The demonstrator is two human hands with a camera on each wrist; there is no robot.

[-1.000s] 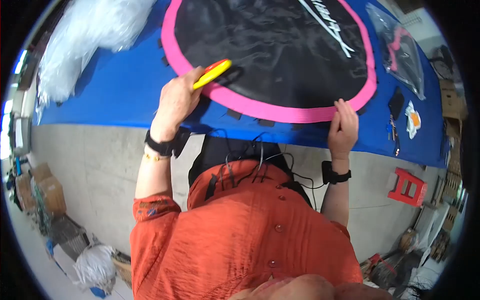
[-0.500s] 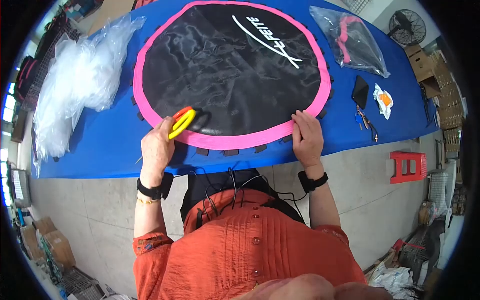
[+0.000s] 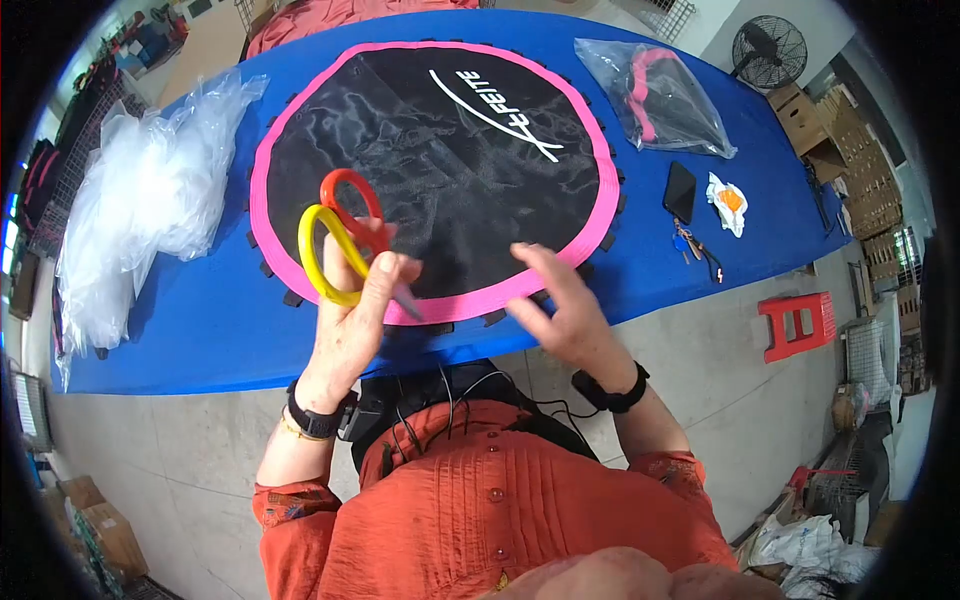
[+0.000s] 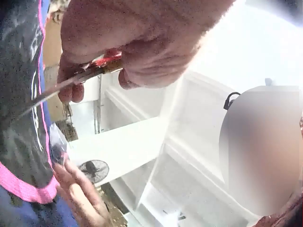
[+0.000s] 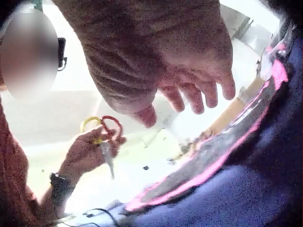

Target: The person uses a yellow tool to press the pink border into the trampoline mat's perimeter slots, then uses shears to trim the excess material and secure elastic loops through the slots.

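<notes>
My left hand (image 3: 350, 335) grips a pair of scissors (image 3: 325, 280) with one yellow and one red handle loop. Their loops stick up above the hand, and the metal blades point down to the right, over the near pink border. In the right wrist view the same scissors (image 5: 108, 142) hang blades down from the fingers. Under both hands lies a round black mat (image 3: 440, 160) with a pink rim and white lettering. My right hand (image 3: 570, 320) hovers at the mat's near right edge, fingers spread and holding nothing.
Clear plastic wrap (image 3: 150, 190) is heaped at the left on the blue tablecloth (image 3: 200, 350). To the right lie a bagged pink-and-black item (image 3: 660, 100), a black phone (image 3: 680, 190), keys (image 3: 690, 245) and a crumpled white wrapper (image 3: 728, 205). A red stool (image 3: 797, 325) stands on the floor.
The scissors have turned in my left hand, from lying flat along it to loops up and blades down. My right hand has come off the mat's rim and moved towards the left hand.
</notes>
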